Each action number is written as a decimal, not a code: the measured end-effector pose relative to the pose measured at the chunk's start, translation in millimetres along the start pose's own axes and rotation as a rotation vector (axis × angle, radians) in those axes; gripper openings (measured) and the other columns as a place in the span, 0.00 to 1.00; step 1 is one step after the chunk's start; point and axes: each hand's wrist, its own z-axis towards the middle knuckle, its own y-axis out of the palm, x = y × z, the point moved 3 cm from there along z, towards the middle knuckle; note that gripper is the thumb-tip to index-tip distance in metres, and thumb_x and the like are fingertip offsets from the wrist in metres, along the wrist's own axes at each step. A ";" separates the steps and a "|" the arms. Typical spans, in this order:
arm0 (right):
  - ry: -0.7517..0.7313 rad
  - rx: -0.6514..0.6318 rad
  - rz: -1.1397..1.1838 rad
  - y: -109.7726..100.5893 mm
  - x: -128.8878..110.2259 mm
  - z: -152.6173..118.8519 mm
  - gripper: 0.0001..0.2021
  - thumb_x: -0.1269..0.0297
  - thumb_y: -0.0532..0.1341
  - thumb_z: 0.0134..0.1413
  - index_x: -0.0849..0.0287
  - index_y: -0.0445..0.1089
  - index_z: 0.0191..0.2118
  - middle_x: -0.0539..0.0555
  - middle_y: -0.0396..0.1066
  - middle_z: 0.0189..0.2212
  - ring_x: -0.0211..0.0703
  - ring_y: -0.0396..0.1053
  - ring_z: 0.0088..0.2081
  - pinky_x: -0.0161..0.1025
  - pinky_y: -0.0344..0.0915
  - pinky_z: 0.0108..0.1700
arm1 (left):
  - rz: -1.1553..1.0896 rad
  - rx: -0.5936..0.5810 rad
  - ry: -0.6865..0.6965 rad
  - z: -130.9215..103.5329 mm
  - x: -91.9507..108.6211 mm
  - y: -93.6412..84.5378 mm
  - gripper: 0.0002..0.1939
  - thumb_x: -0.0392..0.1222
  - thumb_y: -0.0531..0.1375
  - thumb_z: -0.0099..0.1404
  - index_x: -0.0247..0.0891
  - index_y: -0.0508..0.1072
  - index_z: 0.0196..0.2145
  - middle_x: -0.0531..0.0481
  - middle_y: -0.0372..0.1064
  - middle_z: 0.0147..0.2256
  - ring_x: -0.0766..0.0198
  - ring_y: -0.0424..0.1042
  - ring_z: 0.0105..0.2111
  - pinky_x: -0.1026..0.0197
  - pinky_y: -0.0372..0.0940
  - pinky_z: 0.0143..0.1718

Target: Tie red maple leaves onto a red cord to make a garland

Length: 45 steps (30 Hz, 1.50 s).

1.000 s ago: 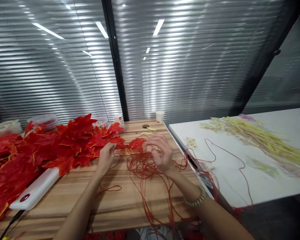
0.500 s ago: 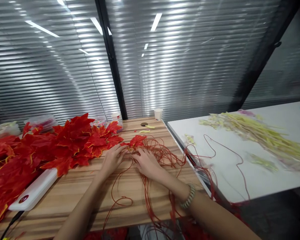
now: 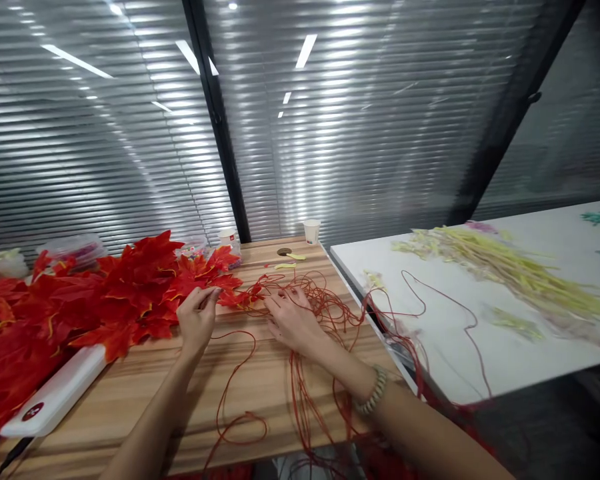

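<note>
My left hand (image 3: 199, 317) is closed in a pinch, raised a little beside the maple leaves. A thin red cord (image 3: 240, 335) curves away from under this hand and loops down across the table; its end seems to be between the fingertips, which hide it. To its right, my right hand (image 3: 296, 323) has its fingers bent and pressed together beside a red artificial maple leaf (image 3: 247, 297). What exactly those fingers grip is hidden. Behind and under the right hand spreads a tangle of red cord (image 3: 325, 303), with strands hanging over the front edge.
A heap of red maple leaves (image 3: 115, 287) covers the left of the wooden table (image 3: 200, 427). Nearby lies a white device with a black cable (image 3: 55, 393). Paper cups (image 3: 312, 231) stand at the back. Yellow strips (image 3: 510, 267) lie on the white table (image 3: 450, 360) at right.
My left hand has moved left, away from my right hand, drawing a cord loop with it. The leaf near the fingers has shifted left. My right hand has stayed nearly in place.
</note>
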 end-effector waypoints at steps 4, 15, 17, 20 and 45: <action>-0.030 0.023 -0.061 2.8 2.0 1.3 0.15 0.72 0.54 0.54 0.56 0.62 0.47 0.54 0.67 0.40 0.47 0.60 0.44 0.52 0.48 0.53 | -0.024 0.044 -0.040 -0.2 -2.7 0.4 0.10 0.43 0.58 0.59 0.33 0.75 0.30 0.55 0.55 0.19 0.70 0.54 0.19 0.67 0.51 0.22; 0.010 0.078 -0.052 -1.6 20.0 4.6 0.08 0.66 0.55 0.54 0.59 0.71 0.31 0.57 0.68 0.34 0.49 0.59 0.46 0.54 0.40 0.58 | -0.082 0.211 -0.162 2.3 -5.5 -8.7 0.11 0.45 0.57 0.57 0.35 0.74 0.30 0.55 0.55 0.20 0.69 0.53 0.21 0.66 0.51 0.23; 0.025 0.069 0.026 0.7 18.3 2.6 0.09 0.60 0.56 0.53 0.59 0.70 0.34 0.57 0.69 0.34 0.49 0.60 0.46 0.55 0.42 0.57 | -0.123 0.115 -0.207 -0.8 -7.9 -0.8 0.12 0.47 0.57 0.58 0.35 0.73 0.29 0.54 0.58 0.21 0.68 0.56 0.22 0.66 0.53 0.24; 0.068 0.084 0.147 2.7 13.9 1.0 0.13 0.55 0.55 0.54 0.61 0.67 0.37 0.56 0.69 0.32 0.47 0.63 0.41 0.51 0.51 0.53 | -0.184 -0.089 -0.239 -5.1 -9.6 11.9 0.13 0.48 0.55 0.59 0.35 0.71 0.28 0.53 0.62 0.23 0.67 0.59 0.24 0.66 0.55 0.26; 0.191 0.224 0.551 14.2 11.9 2.5 0.07 0.68 0.57 0.54 0.60 0.70 0.38 0.54 0.69 0.37 0.41 0.65 0.39 0.37 0.61 0.42 | -0.075 -0.520 0.206 -22.2 21.8 36.8 0.09 0.39 0.50 0.65 0.38 0.69 0.37 0.47 0.64 0.34 0.63 0.65 0.35 0.63 0.62 0.35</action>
